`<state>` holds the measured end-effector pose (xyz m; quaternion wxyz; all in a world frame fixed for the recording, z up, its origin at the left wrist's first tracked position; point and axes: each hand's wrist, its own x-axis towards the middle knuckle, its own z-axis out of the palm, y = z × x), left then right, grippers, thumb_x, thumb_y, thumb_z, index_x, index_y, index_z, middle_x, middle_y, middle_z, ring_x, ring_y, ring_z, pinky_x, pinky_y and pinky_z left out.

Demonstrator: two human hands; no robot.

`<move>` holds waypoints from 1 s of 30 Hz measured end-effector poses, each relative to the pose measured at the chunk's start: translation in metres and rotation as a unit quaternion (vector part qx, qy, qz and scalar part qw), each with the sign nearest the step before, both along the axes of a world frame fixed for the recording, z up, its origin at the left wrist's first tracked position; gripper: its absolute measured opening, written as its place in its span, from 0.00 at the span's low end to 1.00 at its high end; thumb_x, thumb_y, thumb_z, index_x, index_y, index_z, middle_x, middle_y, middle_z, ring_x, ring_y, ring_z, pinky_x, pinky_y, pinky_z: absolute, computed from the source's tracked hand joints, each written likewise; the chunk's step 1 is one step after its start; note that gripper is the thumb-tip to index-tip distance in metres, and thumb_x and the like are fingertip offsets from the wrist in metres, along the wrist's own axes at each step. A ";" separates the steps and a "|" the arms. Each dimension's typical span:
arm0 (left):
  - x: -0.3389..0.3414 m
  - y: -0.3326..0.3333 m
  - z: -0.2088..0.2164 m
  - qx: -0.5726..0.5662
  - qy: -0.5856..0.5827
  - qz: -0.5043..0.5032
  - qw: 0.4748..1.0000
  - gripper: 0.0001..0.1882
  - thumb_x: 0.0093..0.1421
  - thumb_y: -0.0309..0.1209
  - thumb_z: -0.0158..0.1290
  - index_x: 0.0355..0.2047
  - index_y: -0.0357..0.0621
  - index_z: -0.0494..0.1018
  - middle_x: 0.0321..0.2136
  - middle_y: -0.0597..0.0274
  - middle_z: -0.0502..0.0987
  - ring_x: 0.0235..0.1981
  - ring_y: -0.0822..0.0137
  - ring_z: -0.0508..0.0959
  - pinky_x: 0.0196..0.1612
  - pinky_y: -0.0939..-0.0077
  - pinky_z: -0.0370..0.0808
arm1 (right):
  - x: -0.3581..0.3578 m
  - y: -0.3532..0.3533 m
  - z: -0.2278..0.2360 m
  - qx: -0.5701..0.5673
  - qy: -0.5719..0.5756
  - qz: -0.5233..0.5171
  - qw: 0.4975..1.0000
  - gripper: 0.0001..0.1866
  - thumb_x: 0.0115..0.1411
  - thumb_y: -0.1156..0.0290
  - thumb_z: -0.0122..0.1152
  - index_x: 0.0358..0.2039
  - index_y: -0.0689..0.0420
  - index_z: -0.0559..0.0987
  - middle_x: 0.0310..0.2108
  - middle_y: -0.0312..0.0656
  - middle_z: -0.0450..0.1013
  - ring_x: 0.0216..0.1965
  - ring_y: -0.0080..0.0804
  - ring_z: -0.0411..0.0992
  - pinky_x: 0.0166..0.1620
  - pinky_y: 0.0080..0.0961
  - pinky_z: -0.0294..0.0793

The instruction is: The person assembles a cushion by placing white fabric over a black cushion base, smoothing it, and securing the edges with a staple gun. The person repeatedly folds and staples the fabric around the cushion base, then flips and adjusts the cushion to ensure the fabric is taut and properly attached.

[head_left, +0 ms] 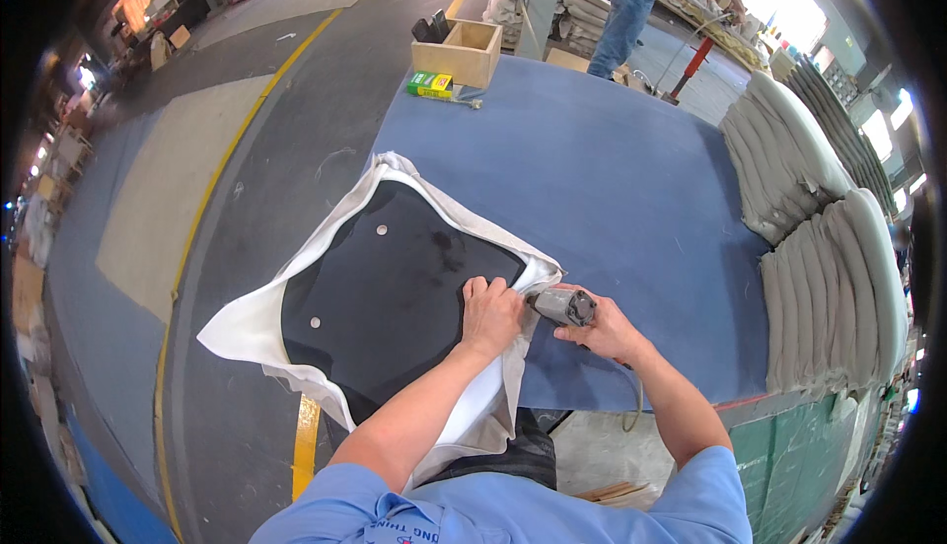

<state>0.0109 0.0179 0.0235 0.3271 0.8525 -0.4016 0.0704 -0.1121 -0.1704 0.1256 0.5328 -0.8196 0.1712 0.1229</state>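
A black seat panel (390, 268) with two small pale round spots lies on the work table, wrapped around its edges by white padding and a light grey fabric cover (473, 220). My left hand (491, 317) rests on the panel's right side, its fingers curled and pinching the fabric's folded edge. In my right hand (604, 332) is a grey staple gun (564, 305), its nose against the fabric edge beside my left fingertips. An air hose (636, 391) trails from the gun down past the table edge. Loose white cloth hangs out at the left corner.
The blue-covered table (631, 179) carries a wooden box (459, 54) and a green-yellow carton (431, 84) at its far left corner. Stacks of grey cushions (829, 297) line the right side. Beyond the table stands another person (631, 11) in jeans.
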 end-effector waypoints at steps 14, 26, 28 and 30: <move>-0.001 0.003 0.001 -0.024 0.033 -0.019 0.999 0.06 0.58 0.29 0.62 0.25 0.46 0.78 0.33 0.56 0.74 0.43 0.48 0.71 0.54 0.49 0.64 | 0.023 0.012 0.013 -0.132 -0.001 0.105 0.986 0.37 0.59 0.72 0.76 0.67 0.43 0.71 0.48 0.49 0.83 0.54 0.54 0.81 0.56 0.44 0.80; -0.008 -0.003 0.004 -0.062 -0.011 -0.011 0.998 0.12 0.64 0.32 0.60 0.22 0.46 0.76 0.31 0.56 0.73 0.40 0.49 0.71 0.51 0.50 0.65 | 0.006 0.013 0.007 -0.127 -0.031 0.075 0.989 0.39 0.56 0.73 0.77 0.68 0.42 0.72 0.52 0.48 0.82 0.56 0.52 0.79 0.58 0.42 0.79; -0.005 0.001 0.002 -0.048 -0.029 -0.001 0.998 0.12 0.64 0.32 0.60 0.23 0.45 0.76 0.31 0.55 0.74 0.40 0.48 0.71 0.51 0.49 0.65 | -0.003 0.014 0.003 -0.121 -0.057 0.053 0.990 0.40 0.56 0.73 0.78 0.68 0.41 0.73 0.54 0.49 0.80 0.56 0.52 0.79 0.58 0.43 0.79; 0.003 0.007 0.003 -0.049 -0.049 0.013 0.998 0.12 0.64 0.33 0.59 0.23 0.45 0.77 0.32 0.54 0.74 0.40 0.48 0.72 0.51 0.49 0.66 | -0.016 0.015 0.001 -0.126 -0.088 0.026 0.988 0.40 0.55 0.73 0.78 0.68 0.41 0.74 0.56 0.50 0.77 0.56 0.53 0.78 0.58 0.43 0.79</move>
